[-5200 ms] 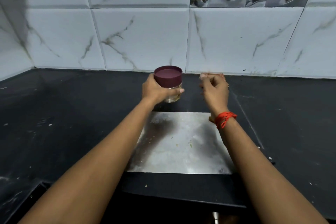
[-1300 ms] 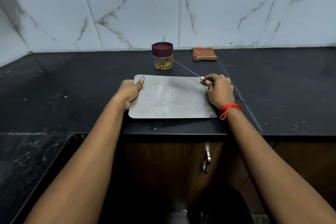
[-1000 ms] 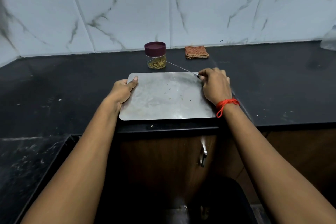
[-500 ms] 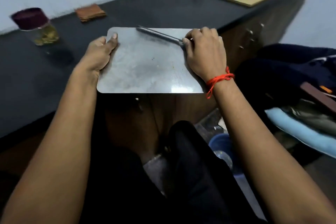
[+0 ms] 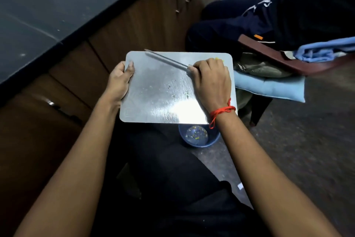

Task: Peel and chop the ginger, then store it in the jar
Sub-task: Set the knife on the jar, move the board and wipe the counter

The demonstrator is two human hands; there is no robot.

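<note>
A steel cutting board [image 5: 157, 90] is held in the air, away from the counter. My left hand [image 5: 120, 81] grips its left edge, thumb on top. My right hand [image 5: 211, 81] holds the right side and grips a knife [image 5: 166, 60] whose blade lies flat across the board, pointing up-left. A few small ginger scraps [image 5: 180, 93] stick to the board. Below its near edge a blue bin [image 5: 197, 136] stands on the floor with scraps inside. The jar is out of view.
The black counter edge [image 5: 63, 40] and brown cabinet doors [image 5: 149, 11] run along the left. A chair [image 5: 278, 58] with dark clothes and a light blue cushion [image 5: 269, 85] stands to the right. Grey floor [image 5: 307, 150] lies beyond.
Both hands lifted the board and knife off the counter and swung them right and down over the floor. The jar and cloth left the view; the blue bin now shows under the board.
</note>
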